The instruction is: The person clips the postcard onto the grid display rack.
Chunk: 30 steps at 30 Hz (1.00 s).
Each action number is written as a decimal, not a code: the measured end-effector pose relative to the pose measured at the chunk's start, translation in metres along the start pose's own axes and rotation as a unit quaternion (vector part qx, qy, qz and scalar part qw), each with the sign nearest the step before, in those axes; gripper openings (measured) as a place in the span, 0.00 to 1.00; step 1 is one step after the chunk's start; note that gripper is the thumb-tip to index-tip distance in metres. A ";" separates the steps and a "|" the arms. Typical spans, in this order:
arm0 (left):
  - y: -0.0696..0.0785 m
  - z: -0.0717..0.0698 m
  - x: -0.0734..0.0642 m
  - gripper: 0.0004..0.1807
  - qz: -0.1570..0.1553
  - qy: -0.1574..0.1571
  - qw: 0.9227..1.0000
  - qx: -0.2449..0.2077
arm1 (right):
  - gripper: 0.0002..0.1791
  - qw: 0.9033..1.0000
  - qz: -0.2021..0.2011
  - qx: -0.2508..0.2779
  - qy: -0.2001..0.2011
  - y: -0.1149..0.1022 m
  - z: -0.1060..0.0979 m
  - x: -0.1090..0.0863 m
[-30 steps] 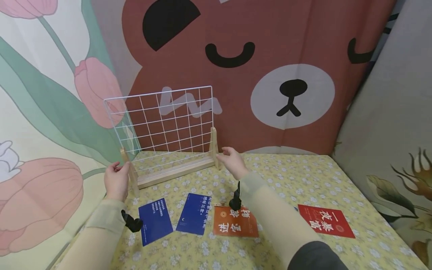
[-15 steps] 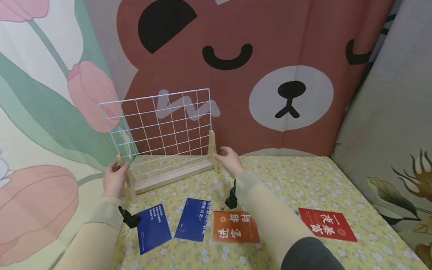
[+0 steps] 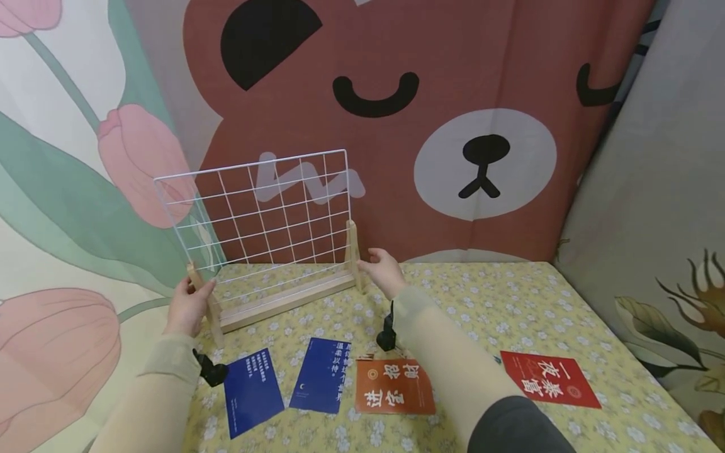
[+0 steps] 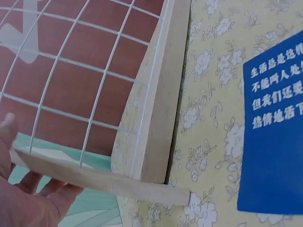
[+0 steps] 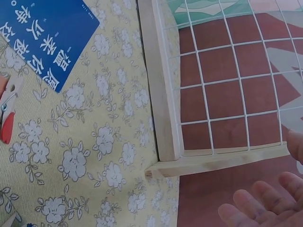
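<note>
Closest to the camera are two pale sleeves (image 3: 150,402), the right one dark (image 3: 518,428) toward the elbow, each wearing a small black device (image 3: 209,369) at the wrist. Four cards lie flat on the flowered yellow cloth (image 3: 464,302): two blue cards (image 3: 253,393) on the left, one orange card (image 3: 394,387) partly behind the right arm, and one red card (image 3: 557,380) well apart on the far side of that arm. One clothespin with a red tip (image 5: 8,120) shows at the edge of the right wrist view (a few other bits nearby are too small to name). Just beyond the cards, the left hand (image 3: 187,308) is clamped on the left upright (image 4: 113,183) of the wooden stand (image 3: 289,303), thumb on one side, fingers on the other. The right hand (image 3: 385,274) is beside the right upright (image 5: 208,163), its fingers loose and apart; whether the thumb presses the wood I cannot tell. So the stand lies between the two hands, its base bar (image 4: 163,104) resting on the cloth, and its two uprights hold one white wire grid (image 3: 284,205) standing between them. Behind rises a brown bear backdrop (image 3: 447,56), with a tulip-print cloth (image 3: 141,167) to the left.
</note>
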State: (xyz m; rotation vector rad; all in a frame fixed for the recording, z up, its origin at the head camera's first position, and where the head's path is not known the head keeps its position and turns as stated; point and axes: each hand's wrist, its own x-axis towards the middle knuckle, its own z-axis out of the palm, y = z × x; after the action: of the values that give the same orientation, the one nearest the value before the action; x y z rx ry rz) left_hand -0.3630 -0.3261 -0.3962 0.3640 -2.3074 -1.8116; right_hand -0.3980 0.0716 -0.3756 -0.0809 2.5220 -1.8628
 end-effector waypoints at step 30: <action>0.002 0.003 0.002 0.23 0.011 -0.067 0.993 -0.092 | 0.34 1.000 -0.001 0.004 0.002 0.013 -0.018 -0.004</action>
State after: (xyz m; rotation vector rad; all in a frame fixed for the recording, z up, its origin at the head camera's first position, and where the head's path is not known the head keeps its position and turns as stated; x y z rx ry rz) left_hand -0.3658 -0.3235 -0.3947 0.1940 -2.1929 -2.0745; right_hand -0.3949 0.0925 -0.3834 -0.0792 2.5161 -1.8761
